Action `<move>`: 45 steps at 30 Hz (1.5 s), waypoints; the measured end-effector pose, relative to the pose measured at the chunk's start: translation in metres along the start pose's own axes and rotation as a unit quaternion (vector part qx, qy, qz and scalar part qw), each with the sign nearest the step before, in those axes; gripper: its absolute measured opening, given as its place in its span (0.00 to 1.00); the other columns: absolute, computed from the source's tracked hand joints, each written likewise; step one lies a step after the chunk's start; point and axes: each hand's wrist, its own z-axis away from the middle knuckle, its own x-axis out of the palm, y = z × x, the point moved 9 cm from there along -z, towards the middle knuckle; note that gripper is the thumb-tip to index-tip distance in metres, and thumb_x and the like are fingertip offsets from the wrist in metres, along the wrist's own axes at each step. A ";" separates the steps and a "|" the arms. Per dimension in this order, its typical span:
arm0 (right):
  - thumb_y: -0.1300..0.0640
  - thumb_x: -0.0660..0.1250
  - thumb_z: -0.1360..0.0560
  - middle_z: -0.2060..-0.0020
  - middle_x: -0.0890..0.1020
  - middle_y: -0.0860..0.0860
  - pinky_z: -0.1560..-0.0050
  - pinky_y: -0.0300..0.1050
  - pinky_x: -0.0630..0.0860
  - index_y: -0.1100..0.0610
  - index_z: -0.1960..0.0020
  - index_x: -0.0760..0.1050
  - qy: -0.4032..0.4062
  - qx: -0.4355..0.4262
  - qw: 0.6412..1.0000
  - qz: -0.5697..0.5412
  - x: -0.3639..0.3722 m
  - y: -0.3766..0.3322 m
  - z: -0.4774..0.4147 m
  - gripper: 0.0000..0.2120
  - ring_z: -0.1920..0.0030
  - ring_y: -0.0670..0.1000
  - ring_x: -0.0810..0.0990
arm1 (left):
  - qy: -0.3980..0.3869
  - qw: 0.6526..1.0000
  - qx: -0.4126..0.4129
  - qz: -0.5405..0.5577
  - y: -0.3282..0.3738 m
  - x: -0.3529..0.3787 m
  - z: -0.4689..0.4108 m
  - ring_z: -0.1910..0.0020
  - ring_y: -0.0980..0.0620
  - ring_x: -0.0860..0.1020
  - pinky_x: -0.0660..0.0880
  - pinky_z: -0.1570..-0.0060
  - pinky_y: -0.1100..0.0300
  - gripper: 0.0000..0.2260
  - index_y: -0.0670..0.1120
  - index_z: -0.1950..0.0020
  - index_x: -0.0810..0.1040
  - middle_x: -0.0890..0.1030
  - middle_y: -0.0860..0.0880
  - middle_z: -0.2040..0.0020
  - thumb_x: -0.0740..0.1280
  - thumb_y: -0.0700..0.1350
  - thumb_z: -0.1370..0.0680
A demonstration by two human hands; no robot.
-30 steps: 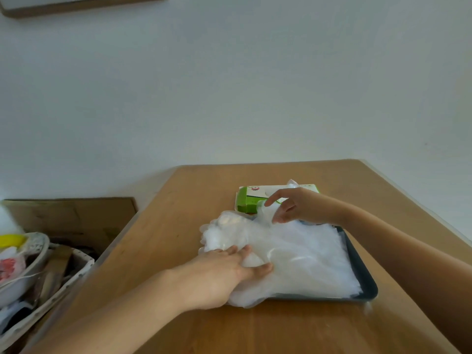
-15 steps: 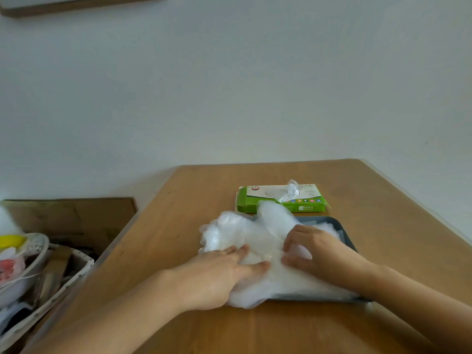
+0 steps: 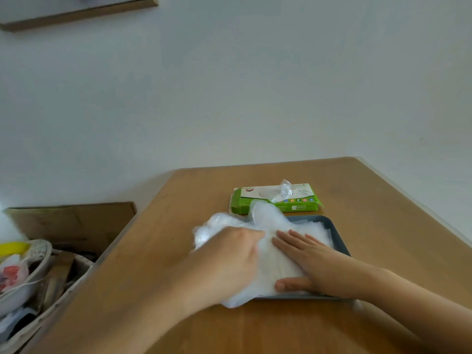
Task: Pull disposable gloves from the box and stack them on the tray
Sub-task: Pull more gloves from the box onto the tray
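While my left hand point(image 3: 229, 261) and right hand point(image 3: 314, 261) press the gloves point(image 3: 268, 221) flat on the tray point(image 3: 340, 238), grips released, I judge smoothing underway; next, pinch the loose glove point(image 3: 284, 190) atop the box point(image 3: 301, 204).

The left hand point(image 3: 224, 261) and right hand point(image 3: 315, 261) are bare, and both forearms are uncovered as far as visible

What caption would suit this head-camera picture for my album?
Left hand and right hand press clear gloves onto a grey tray, green box behind.
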 end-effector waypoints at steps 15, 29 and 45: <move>0.26 0.44 0.32 0.24 0.37 0.50 0.28 0.41 0.35 0.55 0.23 0.34 -0.008 0.006 1.000 0.004 0.006 0.002 -0.001 0.49 0.28 0.41 0.33 | -0.100 0.981 -0.106 0.125 0.004 0.105 -0.060 0.22 0.49 0.40 0.39 0.26 0.54 0.29 0.44 0.21 0.41 0.41 0.46 0.21 0.42 0.58 0.17; 0.24 0.48 0.32 0.24 0.33 0.50 0.25 0.50 0.35 0.52 0.24 0.30 -0.061 0.067 0.996 0.003 0.004 0.012 0.010 0.51 0.25 0.51 0.33 | -0.087 0.987 -0.123 -0.053 -0.092 0.089 -0.036 0.23 0.47 0.35 0.39 0.25 0.47 0.37 0.52 0.21 0.40 0.38 0.51 0.21 0.43 0.70 0.24; 0.37 0.66 0.29 0.43 0.80 0.40 0.41 0.40 0.73 0.42 0.37 0.76 0.045 0.113 0.991 -0.052 -0.094 0.082 0.002 0.21 0.47 0.39 0.78 | -0.236 0.960 -0.087 0.126 -0.169 0.027 -0.051 0.35 0.62 0.71 0.66 0.33 0.62 0.45 0.58 0.29 0.68 0.72 0.62 0.33 0.64 0.78 0.42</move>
